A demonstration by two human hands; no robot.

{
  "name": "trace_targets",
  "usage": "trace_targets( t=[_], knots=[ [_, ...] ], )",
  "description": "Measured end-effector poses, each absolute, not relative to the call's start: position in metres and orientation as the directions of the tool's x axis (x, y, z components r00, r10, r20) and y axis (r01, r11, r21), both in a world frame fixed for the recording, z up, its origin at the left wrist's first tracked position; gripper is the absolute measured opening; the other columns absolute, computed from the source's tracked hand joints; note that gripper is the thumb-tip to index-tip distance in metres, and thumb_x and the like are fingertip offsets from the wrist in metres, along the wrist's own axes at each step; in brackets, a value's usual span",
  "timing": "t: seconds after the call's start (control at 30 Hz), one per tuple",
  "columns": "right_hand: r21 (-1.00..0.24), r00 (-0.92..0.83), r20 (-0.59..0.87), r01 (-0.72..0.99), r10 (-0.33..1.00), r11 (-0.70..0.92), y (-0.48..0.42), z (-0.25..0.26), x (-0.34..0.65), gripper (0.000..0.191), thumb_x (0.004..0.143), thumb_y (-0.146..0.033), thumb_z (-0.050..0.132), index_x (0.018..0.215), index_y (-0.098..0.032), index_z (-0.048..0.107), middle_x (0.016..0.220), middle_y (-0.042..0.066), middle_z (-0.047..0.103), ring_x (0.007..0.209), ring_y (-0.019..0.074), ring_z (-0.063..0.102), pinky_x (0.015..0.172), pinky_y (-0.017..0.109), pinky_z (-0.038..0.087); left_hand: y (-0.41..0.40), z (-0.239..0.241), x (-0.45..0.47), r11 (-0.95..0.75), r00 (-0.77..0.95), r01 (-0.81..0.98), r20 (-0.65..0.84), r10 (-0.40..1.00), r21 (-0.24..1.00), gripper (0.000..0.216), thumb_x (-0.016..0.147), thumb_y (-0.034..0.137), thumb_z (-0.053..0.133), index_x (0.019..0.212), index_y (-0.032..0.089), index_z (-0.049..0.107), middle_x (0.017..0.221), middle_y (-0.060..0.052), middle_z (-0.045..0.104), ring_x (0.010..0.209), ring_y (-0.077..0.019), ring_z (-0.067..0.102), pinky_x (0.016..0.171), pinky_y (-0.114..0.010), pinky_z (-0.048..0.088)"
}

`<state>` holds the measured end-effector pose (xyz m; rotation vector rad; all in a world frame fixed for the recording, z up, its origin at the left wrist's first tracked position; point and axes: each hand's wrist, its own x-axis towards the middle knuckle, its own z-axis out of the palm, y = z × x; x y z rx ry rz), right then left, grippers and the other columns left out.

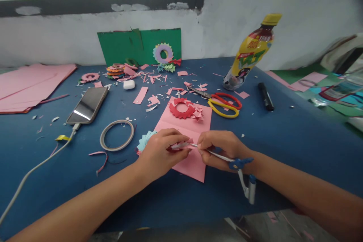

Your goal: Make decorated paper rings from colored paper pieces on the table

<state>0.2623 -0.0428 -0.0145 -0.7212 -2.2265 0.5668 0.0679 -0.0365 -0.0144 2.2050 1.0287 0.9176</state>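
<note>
My left hand is closed in a pinch on a small folded pink paper piece over a pink paper sheet. My right hand grips a drawing compass with a blue hinge, its metal leg pointing at the paper piece. A red paper wreath lies on the far part of the sheet. A light blue folded paper bit shows beside my left hand.
On the blue table lie red-and-yellow scissors, a tape ring, a phone on a cable, a white earbud case, a black marker, a tilted bottle, pink sheets and green card.
</note>
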Motion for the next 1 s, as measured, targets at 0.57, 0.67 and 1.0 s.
trace_targets(
  t=[0.57,0.67,1.0],
  knots=[
    [-0.806,-0.582,0.317,0.251,0.748,0.536,-0.042,-0.014,0.261,0.011,0.069,-0.007,0.049,0.071,-0.018,0.050,0.062,-0.003,0.052,0.051,0.0068,0.045,0.048,0.019,0.038,-0.035,-0.016,0.067,-0.596,0.494,0.429,0.377,0.784,0.679,0.014,0.071,0.016,0.064,0.084,0.017,0.068,0.079,-0.004,0.066,0.071,-0.0134,0.061,0.064,-0.022,0.048],
    [-0.834,-0.458,0.377,0.210,0.805,0.510,-0.040,-0.009,0.264,0.006,0.074,-0.013,0.052,0.074,-0.019,0.050,0.062,-0.003,0.052,0.052,0.0085,0.048,0.048,0.021,0.040,-0.035,-0.015,0.067,-0.574,0.488,0.427,0.356,0.797,0.699,0.014,0.072,0.019,0.065,0.085,0.018,0.066,0.081,-0.003,0.066,0.074,-0.0136,0.061,0.065,-0.022,0.047],
    [-0.373,-0.449,0.478,0.675,0.755,0.637,-0.005,-0.007,0.295,0.016,0.086,-0.014,0.043,0.086,-0.021,0.057,0.083,0.004,0.063,0.083,0.0177,0.061,0.074,0.031,0.048,-0.039,-0.017,0.068,-0.429,0.394,0.484,0.248,0.885,0.762,0.013,0.073,0.024,0.063,0.076,0.019,0.052,0.077,0.000,0.061,0.066,-0.0114,0.054,0.057,-0.021,0.040]
  ],
)
